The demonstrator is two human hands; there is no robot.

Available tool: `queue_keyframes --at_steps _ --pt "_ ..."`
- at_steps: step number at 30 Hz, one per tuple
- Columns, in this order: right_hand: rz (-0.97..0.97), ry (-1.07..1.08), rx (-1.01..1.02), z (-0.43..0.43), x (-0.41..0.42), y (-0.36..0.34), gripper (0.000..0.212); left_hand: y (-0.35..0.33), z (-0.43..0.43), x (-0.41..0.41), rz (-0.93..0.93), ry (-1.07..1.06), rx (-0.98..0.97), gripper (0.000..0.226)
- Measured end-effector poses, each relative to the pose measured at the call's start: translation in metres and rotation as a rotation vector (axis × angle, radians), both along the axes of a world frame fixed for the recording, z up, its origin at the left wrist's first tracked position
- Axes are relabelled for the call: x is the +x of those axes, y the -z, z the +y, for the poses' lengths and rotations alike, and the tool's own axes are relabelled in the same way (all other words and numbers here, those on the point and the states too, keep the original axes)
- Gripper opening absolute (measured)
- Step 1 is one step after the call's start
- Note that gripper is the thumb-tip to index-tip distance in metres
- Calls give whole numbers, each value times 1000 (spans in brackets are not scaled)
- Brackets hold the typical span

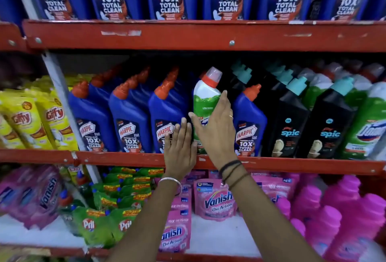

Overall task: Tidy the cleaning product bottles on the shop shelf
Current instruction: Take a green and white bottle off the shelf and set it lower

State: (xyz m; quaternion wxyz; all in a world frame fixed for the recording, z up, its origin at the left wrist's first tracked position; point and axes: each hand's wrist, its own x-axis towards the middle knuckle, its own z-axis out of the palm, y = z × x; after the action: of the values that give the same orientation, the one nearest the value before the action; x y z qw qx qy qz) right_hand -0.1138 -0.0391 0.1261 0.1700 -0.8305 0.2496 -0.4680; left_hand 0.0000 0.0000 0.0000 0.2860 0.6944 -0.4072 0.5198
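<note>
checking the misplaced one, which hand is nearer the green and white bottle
Right. The right hand lies open across the front of the green and white bottle, fingers spread over it; the left hand is beside its lower left.

Bare forearms, no sleeves in view. Left hand (180,153): silver bangle (170,180) at wrist. Right hand (217,130): thin gold ring (230,116) on one finger, several dark thread bands (231,170) around wrist.
</note>
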Motion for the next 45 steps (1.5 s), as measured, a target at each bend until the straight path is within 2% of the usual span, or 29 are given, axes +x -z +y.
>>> queue_keyframes --at_steps 3,5,12,18,22,26,35,40,45 --pt "8 131 8 -4 8 -6 100 0 -3 5 -16 -81 -8 57" --pt "14 173 12 -9 12 -8 95 5 -5 6 -38 -74 -31 57" --pt "-179 42 119 -13 -3 -6 84 3 -3 5 18 -52 12 57" --pt "-471 12 57 1 -50 5 85 -2 2 4 40 -30 20 58" --pt "-521 -43 47 2 -82 22 82 -2 4 2 11 -44 53 61" --pt "-405 -72 119 7 -102 65 86 -3 5 2 8 -59 77 67" --pt "28 35 503 -16 -103 196 84 2 6 7 -57 -41 98 64" --pt "121 90 565 -24 -97 241 76 6 5 9 -44 -54 90 62" --pt "154 135 563 -23 -95 255 78 6 3 10 -49 -35 74 67"
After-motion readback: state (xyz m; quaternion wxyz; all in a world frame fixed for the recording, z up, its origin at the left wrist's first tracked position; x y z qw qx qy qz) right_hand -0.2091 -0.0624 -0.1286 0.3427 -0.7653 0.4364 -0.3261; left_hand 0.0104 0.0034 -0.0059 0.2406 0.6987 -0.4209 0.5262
